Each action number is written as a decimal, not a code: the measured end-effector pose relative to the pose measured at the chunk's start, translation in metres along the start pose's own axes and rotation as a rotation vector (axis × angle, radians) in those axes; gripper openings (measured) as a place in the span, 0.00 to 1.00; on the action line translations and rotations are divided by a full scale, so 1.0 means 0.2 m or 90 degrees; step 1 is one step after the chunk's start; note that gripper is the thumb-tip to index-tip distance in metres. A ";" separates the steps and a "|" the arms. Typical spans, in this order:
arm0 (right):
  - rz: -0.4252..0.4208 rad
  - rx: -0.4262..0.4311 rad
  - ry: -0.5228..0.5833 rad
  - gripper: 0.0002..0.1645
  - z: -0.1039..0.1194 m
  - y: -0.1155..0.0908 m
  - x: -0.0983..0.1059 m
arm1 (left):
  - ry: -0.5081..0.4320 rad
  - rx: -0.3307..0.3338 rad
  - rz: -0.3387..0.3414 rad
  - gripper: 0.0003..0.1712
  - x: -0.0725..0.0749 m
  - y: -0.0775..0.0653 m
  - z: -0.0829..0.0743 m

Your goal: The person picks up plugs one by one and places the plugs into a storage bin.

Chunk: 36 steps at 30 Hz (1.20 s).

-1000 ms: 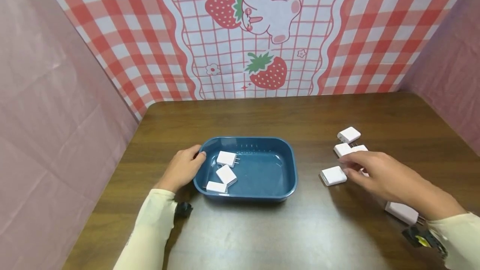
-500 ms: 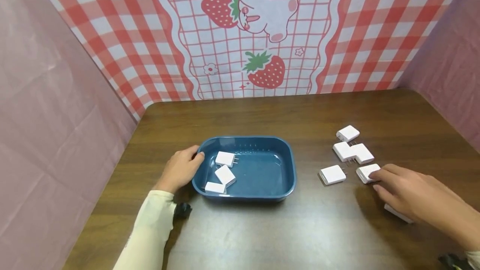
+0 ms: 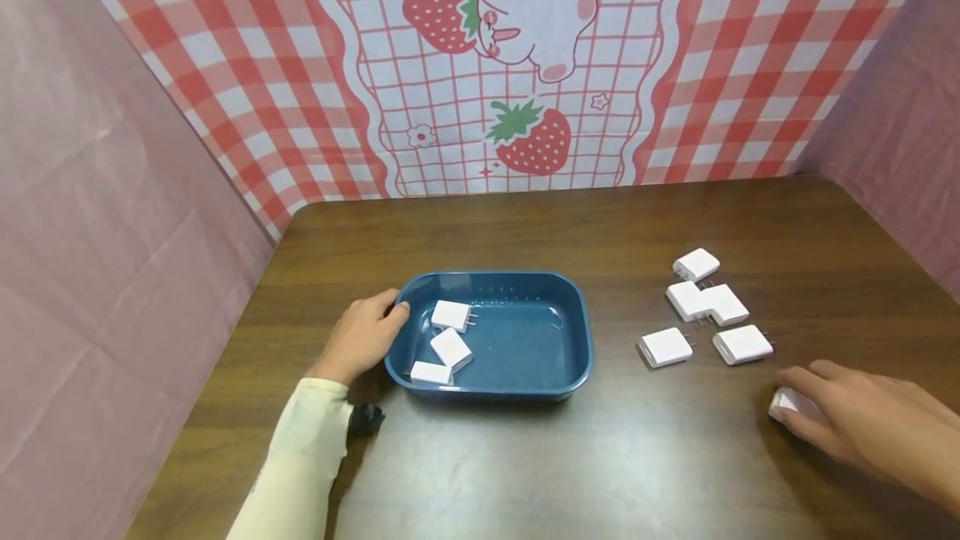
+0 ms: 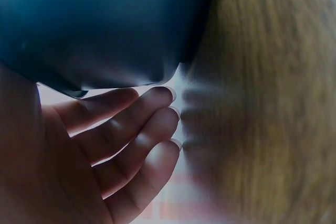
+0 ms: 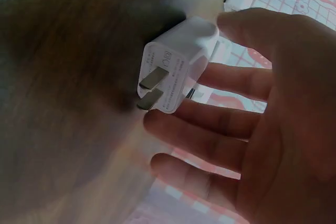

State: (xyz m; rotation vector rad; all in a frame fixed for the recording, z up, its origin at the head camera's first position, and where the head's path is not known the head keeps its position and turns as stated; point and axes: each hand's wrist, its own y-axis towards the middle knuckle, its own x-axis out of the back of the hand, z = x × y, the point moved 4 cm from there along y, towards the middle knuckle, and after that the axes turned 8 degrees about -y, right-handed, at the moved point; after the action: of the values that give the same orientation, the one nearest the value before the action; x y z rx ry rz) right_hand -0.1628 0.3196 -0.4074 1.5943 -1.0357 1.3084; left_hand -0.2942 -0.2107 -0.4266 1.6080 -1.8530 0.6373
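My left hand (image 3: 362,337) grips the left rim of a blue plastic tray (image 3: 487,394), thumb over the edge and fingers along the outer wall. The left wrist view shows those fingers (image 4: 152,121) against the tray's underside curve. Inside the tray lie three white USB charger plugs, one of them a plug (image 3: 452,349) set aslant. At the right, my right hand (image 3: 862,419) holds another white charger plug (image 5: 181,61) between thumb and fingers, low at the table. Its two flat metal prongs (image 5: 152,85) face the right wrist camera.
Several more charger plugs lie right of the tray, among them a front-left plug (image 3: 665,347), a plug (image 3: 742,345) beside it and a rear plug (image 3: 697,264). The brown wooden table (image 3: 525,473) ends at a checked cloth backdrop (image 3: 300,107); pink cloth hangs on both sides.
My right hand has moved right and toward me, past the plugs, onto the nearest plug at the right. The plug it touched half a second ago now lies uncovered. My left hand stays on the tray.
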 end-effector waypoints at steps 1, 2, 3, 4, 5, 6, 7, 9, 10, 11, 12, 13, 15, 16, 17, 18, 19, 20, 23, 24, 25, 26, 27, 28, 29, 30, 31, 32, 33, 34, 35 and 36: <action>0.003 -0.005 -0.005 0.23 0.00 0.00 0.00 | 0.000 0.000 0.000 0.18 0.00 0.00 0.00; 0.004 -0.008 -0.008 0.24 0.00 0.00 0.00 | 0.000 0.001 -0.001 0.18 0.00 0.00 0.00; 0.005 -0.010 -0.011 0.25 0.00 -0.01 0.00 | -0.001 0.003 -0.001 0.19 0.00 0.00 0.00; 0.005 -0.011 -0.013 0.26 0.00 -0.01 -0.01 | -0.003 0.005 -0.001 0.19 0.00 0.00 0.00; 0.009 -0.012 -0.015 0.26 0.00 -0.01 -0.01 | -0.004 0.006 0.000 0.19 0.00 0.00 0.00; 0.006 -0.012 -0.015 0.27 0.00 -0.01 -0.01 | -0.005 0.008 0.000 0.19 0.00 0.00 0.00; -0.002 -0.008 -0.016 0.28 0.00 -0.01 -0.01 | -0.005 0.006 0.000 0.19 0.00 -0.01 0.00; -0.012 0.000 -0.015 0.29 0.01 -0.01 -0.02 | -0.008 0.008 -0.003 0.19 0.00 -0.01 0.00; -0.017 0.005 -0.015 0.30 0.01 -0.02 -0.02 | -0.008 0.006 -0.003 0.18 0.00 -0.01 0.00; -0.019 0.008 -0.014 0.30 0.01 -0.02 -0.02 | -0.007 0.004 -0.003 0.19 0.00 -0.01 0.00; -0.023 0.010 -0.014 0.30 0.01 -0.02 -0.02 | -0.008 0.003 -0.002 0.19 0.00 -0.01 0.00; -0.027 0.013 -0.014 0.30 0.02 -0.02 -0.02 | -0.008 0.001 -0.001 0.19 0.00 -0.01 0.00; -0.034 0.020 -0.014 0.30 0.02 -0.02 -0.02 | -0.011 -0.001 0.001 0.20 0.00 -0.01 0.00; -0.039 0.025 -0.014 0.30 0.02 -0.02 -0.01 | -0.012 -0.002 0.002 0.20 0.00 -0.01 0.00; -0.046 0.031 -0.014 0.29 0.03 -0.02 -0.01 | -0.013 -0.002 0.002 0.21 0.00 -0.01 0.00; -0.055 0.038 -0.015 0.29 0.03 -0.01 -0.01 | -0.014 -0.002 0.001 0.21 0.00 -0.01 0.00; -0.061 0.044 -0.015 0.28 0.04 -0.01 0.00 | -0.014 -0.002 0.001 0.21 0.00 -0.01 0.00; -0.065 0.048 -0.016 0.28 0.04 0.00 0.00 | -0.013 -0.002 0.002 0.21 0.00 -0.01 0.00; -0.072 0.062 -0.014 0.27 0.06 0.00 0.01 | -0.011 -0.002 0.002 0.20 0.00 -0.01 -0.01; -0.070 0.064 -0.013 0.27 0.06 0.01 0.01 | -0.011 -0.002 0.003 0.20 0.01 -0.01 -0.02; -0.074 0.069 -0.015 0.27 0.07 0.01 0.01 | -0.011 -0.001 0.004 0.20 0.01 -0.01 -0.02; -0.077 0.072 -0.016 0.27 0.07 0.01 0.01 | -0.012 -0.002 0.004 0.20 0.01 -0.01 -0.02; -0.078 0.076 -0.013 0.27 0.08 0.02 0.02 | -0.012 -0.003 0.002 0.20 0.01 -0.01 -0.02; -0.080 0.078 -0.014 0.26 0.08 0.02 0.02 | -0.013 -0.004 0.001 0.19 0.01 -0.01 -0.02; -0.084 0.080 -0.013 0.26 0.09 0.03 0.03 | -0.012 -0.007 -0.001 0.18 0.01 -0.01 -0.02; -0.082 0.082 -0.012 0.26 0.09 0.03 0.03 | -0.010 -0.010 -0.002 0.18 0.01 -0.01 -0.02; -0.090 0.089 -0.013 0.27 0.10 0.04 0.04 | -0.008 -0.015 -0.004 0.17 0.01 -0.01 -0.02; -0.092 0.093 -0.009 0.27 0.11 0.05 0.05 | -0.006 -0.019 -0.006 0.16 0.01 -0.01 -0.02; -0.094 0.098 -0.008 0.27 0.12 0.06 0.06 | -0.004 -0.023 -0.008 0.15 0.02 -0.01 -0.02; -0.095 0.103 -0.008 0.27 0.13 0.07 0.07 | -0.004 -0.026 -0.010 0.15 0.02 -0.01 -0.02; -0.097 0.108 -0.006 0.27 0.15 0.08 0.08 | -0.002 -0.028 -0.011 0.15 0.02 -0.01 -0.02; -0.101 0.115 -0.005 0.28 0.16 0.10 0.09 | -0.002 -0.030 -0.013 0.14 0.02 -0.01 -0.02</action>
State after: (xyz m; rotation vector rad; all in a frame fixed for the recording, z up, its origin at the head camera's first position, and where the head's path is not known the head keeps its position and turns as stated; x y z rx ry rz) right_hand -0.1682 0.2816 -0.3927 1.7786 -0.7958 1.3181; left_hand -0.2920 -0.2105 -0.4216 1.5967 -1.8385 0.5785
